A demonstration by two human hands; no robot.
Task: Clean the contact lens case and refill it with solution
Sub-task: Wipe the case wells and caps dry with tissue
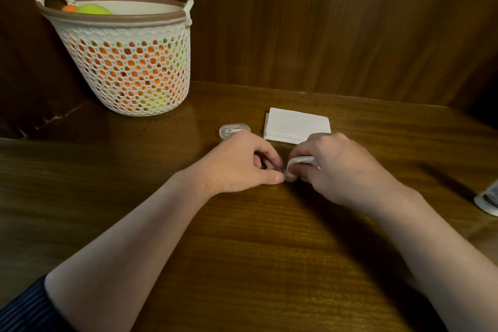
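My left hand [242, 161] rests on the wooden table with its fingers curled, its thumb and fingertips meeting a small object that is mostly hidden between both hands. My right hand [334, 164] grips a wad of white tissue [297, 163] and presses it against that hidden object. A clear plastic oval case [234, 129] with small tools inside lies just behind my left hand. A stack of folded white tissues [296, 124] lies behind my right hand.
A white mesh basket [126, 62] full of orange and yellow-green balls stands at the back left. A white and grey object [489, 201] pokes in at the right edge. Dark wooden walls [323, 21] close off the back.
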